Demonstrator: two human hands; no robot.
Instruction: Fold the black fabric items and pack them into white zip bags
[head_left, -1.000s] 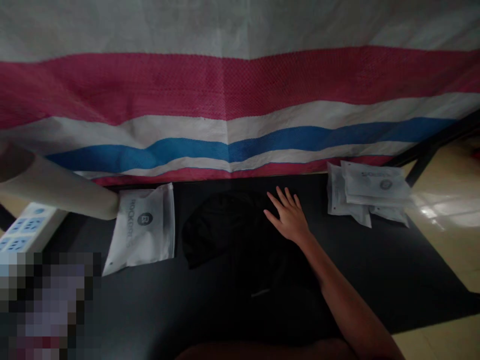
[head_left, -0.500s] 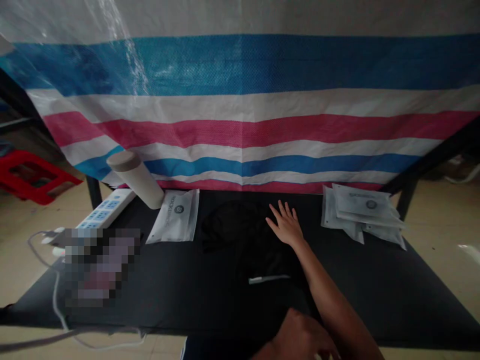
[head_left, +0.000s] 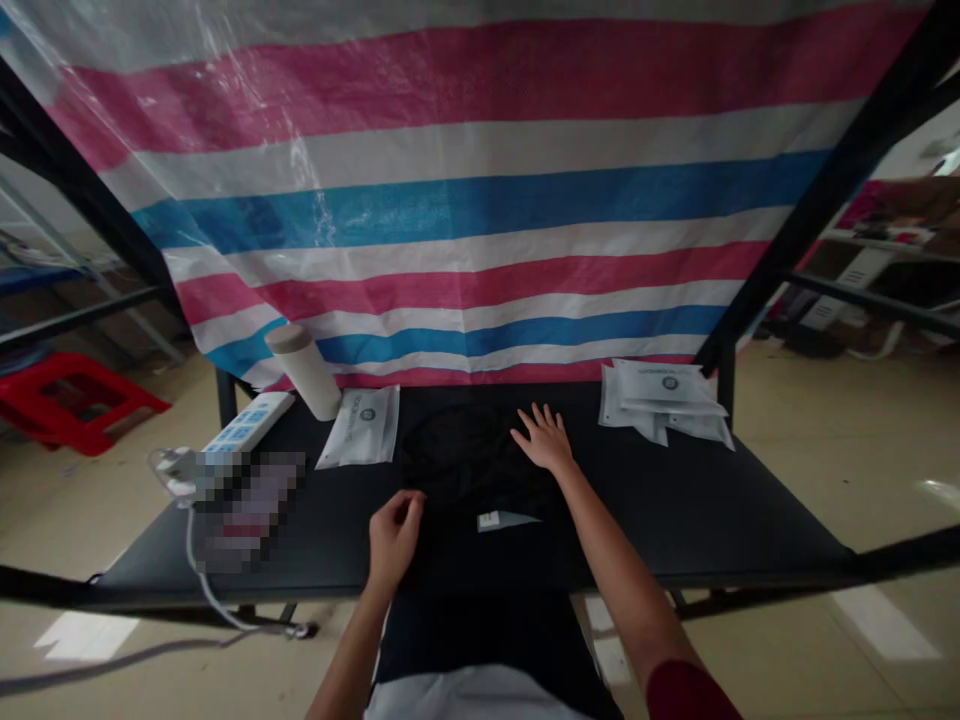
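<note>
A crumpled black cloth piece (head_left: 472, 455), hard to make out against the dark tabletop, lies in the middle in front of me. My right hand (head_left: 545, 438) rests flat on its right side, palm down and fingers spread. At the near left edge of the cloth is my left hand (head_left: 395, 532), its fingers curled and thumb pressed in a pinch; the cloth seems caught there, though black on black hides the grip. A small pale strip with a white tag (head_left: 490, 520) shows at the cloth's near edge, between my hands.
The black table (head_left: 675, 520) carries a pile of frosted packets (head_left: 664, 392) at right. To the left are one printed packet (head_left: 364, 428), a leaning white bottle (head_left: 306, 375), a power strip (head_left: 251, 425) and a blurred-out item (head_left: 259, 505). A striped sheet (head_left: 465, 220) hangs behind.
My left hand has moved from the near edge, beside my right forearm, to the cloth's left side. The right hand stays spread on the cloth. The view has tilted up and widened.
</note>
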